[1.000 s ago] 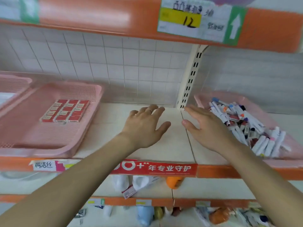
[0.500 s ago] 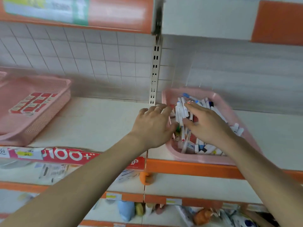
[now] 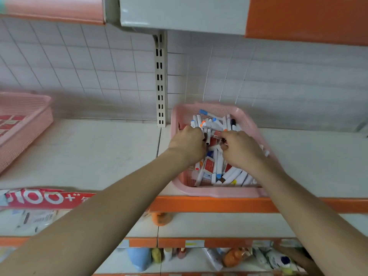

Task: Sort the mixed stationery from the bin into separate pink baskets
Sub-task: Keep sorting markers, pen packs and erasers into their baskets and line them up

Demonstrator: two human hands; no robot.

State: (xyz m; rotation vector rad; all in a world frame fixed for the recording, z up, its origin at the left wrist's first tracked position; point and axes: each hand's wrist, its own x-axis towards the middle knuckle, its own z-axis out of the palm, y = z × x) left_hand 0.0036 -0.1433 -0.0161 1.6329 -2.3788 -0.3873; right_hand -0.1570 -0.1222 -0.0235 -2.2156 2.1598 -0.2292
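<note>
With left hand (image 3: 187, 145) curled among markers (image 3: 211, 120) in the bin (image 3: 219, 191), grip unclear, and right hand (image 3: 242, 150) pinching a red packet (image 3: 216, 135): mid-rummage. Could drag tangled markers over the rim and spill them. Basket (image 3: 25, 124) well off left.

Soft even light, motion blur, wide-angle warp

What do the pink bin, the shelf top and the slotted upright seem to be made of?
Bin: moulded plastic, matt pink; fine perforated mesh walls, smooth rounded rim. Shelf: probably painted metal, off-white, slightly scuffed, with a seam between panels. Upright: likely painted steel, cream, with punched paired slots.
</note>
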